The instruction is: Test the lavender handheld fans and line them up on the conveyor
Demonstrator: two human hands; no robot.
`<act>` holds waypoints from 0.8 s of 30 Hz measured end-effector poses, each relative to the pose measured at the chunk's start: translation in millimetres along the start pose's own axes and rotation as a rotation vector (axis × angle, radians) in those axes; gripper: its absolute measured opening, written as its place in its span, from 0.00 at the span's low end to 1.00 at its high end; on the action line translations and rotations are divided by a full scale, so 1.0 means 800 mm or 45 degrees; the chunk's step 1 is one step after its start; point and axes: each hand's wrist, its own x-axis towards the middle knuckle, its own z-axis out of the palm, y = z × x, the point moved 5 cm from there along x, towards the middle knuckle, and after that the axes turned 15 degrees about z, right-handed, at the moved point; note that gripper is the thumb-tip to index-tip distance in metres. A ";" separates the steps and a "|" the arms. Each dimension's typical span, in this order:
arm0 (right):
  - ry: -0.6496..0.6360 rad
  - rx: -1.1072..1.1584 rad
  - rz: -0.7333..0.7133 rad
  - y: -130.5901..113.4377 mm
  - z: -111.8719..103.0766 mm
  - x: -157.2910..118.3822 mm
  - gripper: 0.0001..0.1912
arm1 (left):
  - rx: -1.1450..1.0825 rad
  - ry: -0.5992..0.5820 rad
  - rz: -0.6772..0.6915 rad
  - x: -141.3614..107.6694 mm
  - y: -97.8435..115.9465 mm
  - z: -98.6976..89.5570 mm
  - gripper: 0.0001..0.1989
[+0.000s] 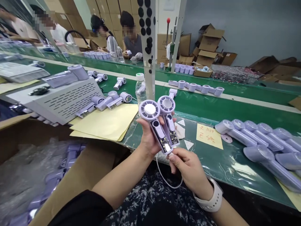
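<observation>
Purple fans point(158, 129), 2 of them, sit mid-frame in your left hand point(148, 139), its fingers curled round them. Your right hand point(191, 169) has fingers pinching a white cable point(173, 187) at 1 fan's tip. Lower left, a cardboard box point(91, 171) holds clear plastic point(17, 169) and more fans point(53, 179).

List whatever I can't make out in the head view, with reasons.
Head view:
White cable's right-hand end: hidden by the right hand.
Rear fan's handle: partly behind the front fan.
Circuit board markings: too small.
Cardboard box: cut off by left edge.
</observation>
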 end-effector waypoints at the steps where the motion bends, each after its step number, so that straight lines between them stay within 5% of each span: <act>1: 0.038 0.030 -0.010 0.003 0.001 -0.002 0.22 | -0.010 -0.016 -0.013 0.000 -0.003 0.005 0.35; 7: 0.203 0.257 0.149 0.038 0.011 -0.008 0.24 | 0.133 -0.038 0.069 -0.004 -0.007 0.000 0.38; 14: 0.149 -0.127 -0.223 -0.004 0.002 -0.004 0.16 | -0.045 0.186 0.046 0.001 0.012 -0.014 0.36; 24: 0.257 0.364 0.192 0.040 0.028 0.010 0.26 | 0.102 0.021 0.185 -0.012 0.015 -0.017 0.38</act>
